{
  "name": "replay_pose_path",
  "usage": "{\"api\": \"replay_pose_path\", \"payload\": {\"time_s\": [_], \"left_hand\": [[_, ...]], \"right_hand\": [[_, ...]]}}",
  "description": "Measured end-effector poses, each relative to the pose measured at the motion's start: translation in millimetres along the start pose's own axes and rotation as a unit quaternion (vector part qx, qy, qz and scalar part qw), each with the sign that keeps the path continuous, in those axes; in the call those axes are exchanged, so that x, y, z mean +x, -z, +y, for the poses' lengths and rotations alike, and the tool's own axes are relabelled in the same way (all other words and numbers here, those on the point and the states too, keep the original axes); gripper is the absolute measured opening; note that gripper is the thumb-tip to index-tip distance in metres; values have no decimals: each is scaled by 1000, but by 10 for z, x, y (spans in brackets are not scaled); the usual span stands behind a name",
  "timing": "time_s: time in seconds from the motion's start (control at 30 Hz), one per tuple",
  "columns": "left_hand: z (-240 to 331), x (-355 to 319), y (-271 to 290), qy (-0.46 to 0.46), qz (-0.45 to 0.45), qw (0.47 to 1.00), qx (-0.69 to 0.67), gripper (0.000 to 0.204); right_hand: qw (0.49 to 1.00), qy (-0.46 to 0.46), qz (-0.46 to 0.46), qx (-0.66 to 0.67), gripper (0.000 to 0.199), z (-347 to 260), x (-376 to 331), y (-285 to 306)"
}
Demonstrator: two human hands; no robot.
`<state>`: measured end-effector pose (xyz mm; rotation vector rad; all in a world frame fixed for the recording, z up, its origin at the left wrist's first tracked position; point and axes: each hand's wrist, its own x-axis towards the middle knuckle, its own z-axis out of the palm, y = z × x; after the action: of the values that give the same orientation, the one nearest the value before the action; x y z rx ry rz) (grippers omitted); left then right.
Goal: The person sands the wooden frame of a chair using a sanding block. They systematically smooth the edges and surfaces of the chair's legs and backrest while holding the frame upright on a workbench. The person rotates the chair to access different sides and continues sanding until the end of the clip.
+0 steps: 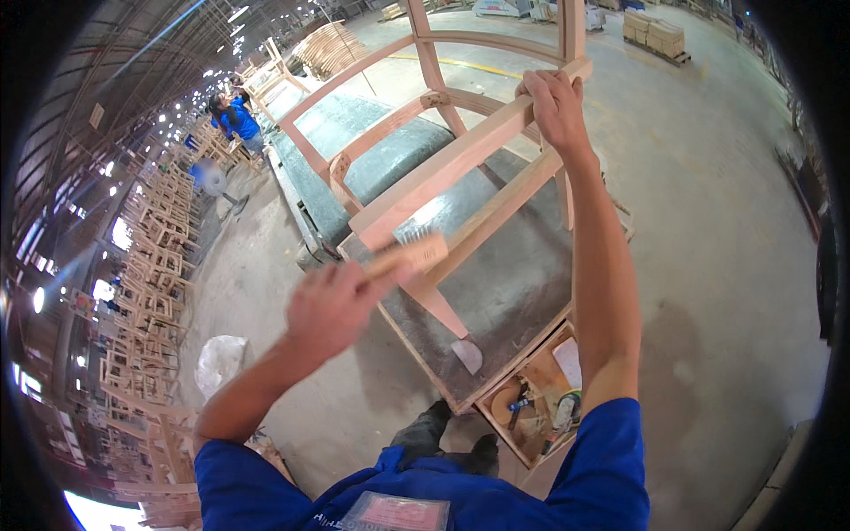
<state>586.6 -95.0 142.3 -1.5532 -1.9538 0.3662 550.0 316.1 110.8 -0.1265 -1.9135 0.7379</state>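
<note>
An unpainted wooden chair frame (443, 188) stands before me on a dark-topped workbench (522, 283). My left hand (332, 305) is closed around the handle of a wooden brush (416, 255), a little blurred by motion. The brush's bristles point away from me, close to the near-left corner of the frame; whether they touch the wood I cannot tell. My right hand (553, 106) grips the right end of the frame's front rail, fingers wrapped over the top. Beside the foot of the nearest leg lies a pale half-round piece (467, 356).
An open drawer (522, 403) with tools juts from the bench's near side. Behind the frame stretches a long green-topped table (372, 146). A person in blue (235, 119) works at the far left, near a fan (212, 181) and rows of chair frames (146, 292). A plastic bag (220, 363) lies on the floor.
</note>
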Motion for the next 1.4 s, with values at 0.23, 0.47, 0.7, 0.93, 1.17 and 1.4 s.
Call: {"api": "replay_pose_path", "payload": {"time_s": [0.23,0.47,0.7,0.93,1.17,1.4], "left_hand": [[-97,175,-47,23,55,998,-30,58],[135,-142,-291,31,9,997,-64,61],[315,-50,-248,198,184,897,-350,46],[1015,311,-393,463,367,654,-472,56],[1320,238,-475,541,292,461,-640,59],[1385,231,-902,558,387,477,-558,56]], "right_hand": [[1000,-14,-24,-4,42,14,28,79],[998,-40,-51,24,45,35,27,13],[995,-76,-58,33,46,189,137,72],[989,-129,-11,74,49,-39,51,-87],[990,-118,-35,69,52,-5,134,151],[991,-117,-37,54,54,-185,80,-126]]}}
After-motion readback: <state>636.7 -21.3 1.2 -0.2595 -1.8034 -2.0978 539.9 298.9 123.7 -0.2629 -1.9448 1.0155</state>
